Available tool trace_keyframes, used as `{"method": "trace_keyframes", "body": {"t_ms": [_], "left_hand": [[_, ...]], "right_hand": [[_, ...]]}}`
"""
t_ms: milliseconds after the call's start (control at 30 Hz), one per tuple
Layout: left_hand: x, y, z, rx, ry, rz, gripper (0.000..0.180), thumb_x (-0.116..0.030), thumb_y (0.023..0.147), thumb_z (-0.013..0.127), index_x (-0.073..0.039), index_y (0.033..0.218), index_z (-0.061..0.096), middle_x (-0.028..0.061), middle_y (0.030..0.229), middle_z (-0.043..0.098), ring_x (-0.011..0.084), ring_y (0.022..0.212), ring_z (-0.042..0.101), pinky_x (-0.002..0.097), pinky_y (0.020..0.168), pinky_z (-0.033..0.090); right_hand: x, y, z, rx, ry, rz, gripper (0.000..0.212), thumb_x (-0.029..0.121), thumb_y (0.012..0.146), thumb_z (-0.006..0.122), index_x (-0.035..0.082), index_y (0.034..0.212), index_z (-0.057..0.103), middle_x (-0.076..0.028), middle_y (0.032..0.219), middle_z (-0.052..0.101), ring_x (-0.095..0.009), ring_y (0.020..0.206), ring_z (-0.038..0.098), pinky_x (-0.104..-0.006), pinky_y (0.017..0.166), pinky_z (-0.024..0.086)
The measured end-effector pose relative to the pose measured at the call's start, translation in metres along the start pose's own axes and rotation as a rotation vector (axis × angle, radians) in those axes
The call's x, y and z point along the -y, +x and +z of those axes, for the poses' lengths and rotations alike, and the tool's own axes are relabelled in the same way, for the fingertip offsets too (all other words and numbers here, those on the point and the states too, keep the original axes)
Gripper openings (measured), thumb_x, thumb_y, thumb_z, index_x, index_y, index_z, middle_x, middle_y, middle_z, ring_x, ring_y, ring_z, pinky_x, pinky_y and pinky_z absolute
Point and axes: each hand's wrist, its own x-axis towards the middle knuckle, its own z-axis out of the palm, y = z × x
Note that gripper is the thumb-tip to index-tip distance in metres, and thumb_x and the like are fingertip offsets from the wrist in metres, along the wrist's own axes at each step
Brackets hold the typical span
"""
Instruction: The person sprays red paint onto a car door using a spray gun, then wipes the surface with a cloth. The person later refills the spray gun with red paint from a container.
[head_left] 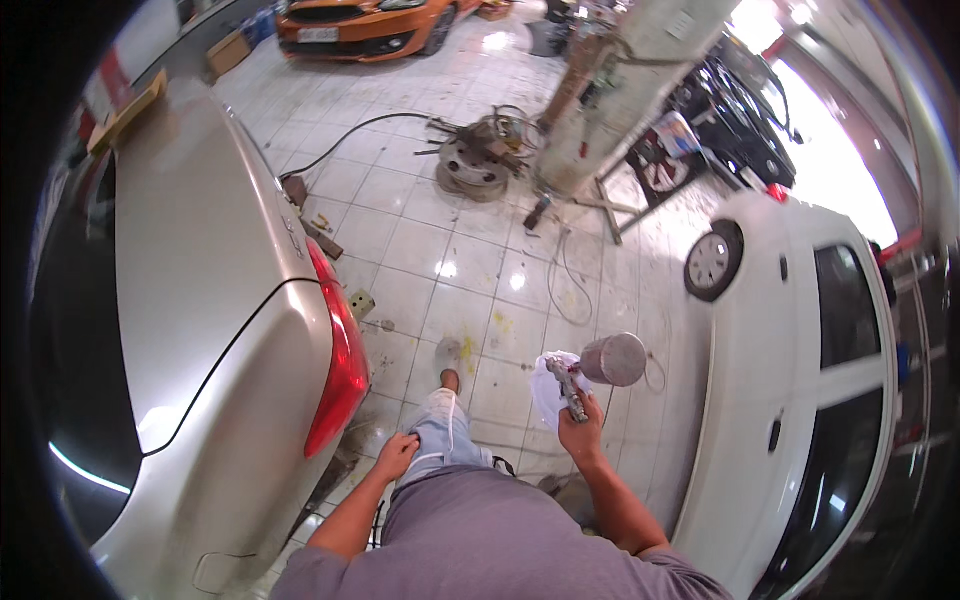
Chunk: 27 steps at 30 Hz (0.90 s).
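Observation:
My right hand [581, 424] is closed around the handle of a metal spray gun [567, 388], held out in front of me to the right. A round grey paint cup [614, 360] is attached to the gun. White cloth or thin plastic [546, 396] shows beside the gun, partly hidden by it. Down at my left thigh, my left hand [398, 455] rests against my light blue shorts [432, 438]. Its fingers look curled together, and whatever they may hold is hidden.
A beige car [215, 260] with a red tail light [340, 370] stands close on my left. A white car [755, 390] is on my right. Ahead are wheel rims with a hose [475, 165], a pillar [610, 110], a metal stand [615, 210] and an orange car [370, 28]. A thin hose [565, 290] crosses the tiles.

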Motion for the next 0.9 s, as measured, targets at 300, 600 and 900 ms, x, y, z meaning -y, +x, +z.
{"method": "trace_keyframes", "body": {"t_ms": [300,600,900], "left_hand": [[-0.093,0.28,-0.011,-0.033,0.511,-0.113,0.018,-0.03,0.087,0.068,-0.021,0.099,0.077,0.0048,0.132,0.054,0.0291,0.119,0.051,0.0512,0.096,0.043],[-0.155,0.399,-0.097,-0.322,0.186,0.075,0.016,-0.004,0.088,0.062,-0.002,0.102,0.068,0.0184,0.124,0.062,0.0377,0.117,0.06,0.0486,0.099,0.047],[-0.243,0.532,-0.253,-1.231,-0.965,-0.338,0.024,-0.018,0.105,0.059,-0.004,0.124,0.061,0.0128,0.113,0.069,0.0335,0.097,0.069,0.0483,0.094,0.055]], "right_hand": [[-0.022,0.258,0.028,0.061,-0.193,-0.102,0.027,0.005,0.076,0.059,-0.002,0.1,0.066,-0.025,0.091,0.066,-0.047,0.085,0.064,-0.0494,0.075,0.052],[0.007,0.508,0.085,0.252,-0.052,-0.08,0.043,0.003,0.077,0.061,-0.001,0.119,0.066,-0.027,0.105,0.067,-0.048,0.104,0.065,-0.0496,0.086,0.053],[0.039,0.794,0.193,0.434,-0.009,-0.317,0.044,0.003,0.077,0.058,-0.002,0.12,0.066,-0.028,0.108,0.068,-0.049,0.097,0.066,-0.0529,0.084,0.053]]}}
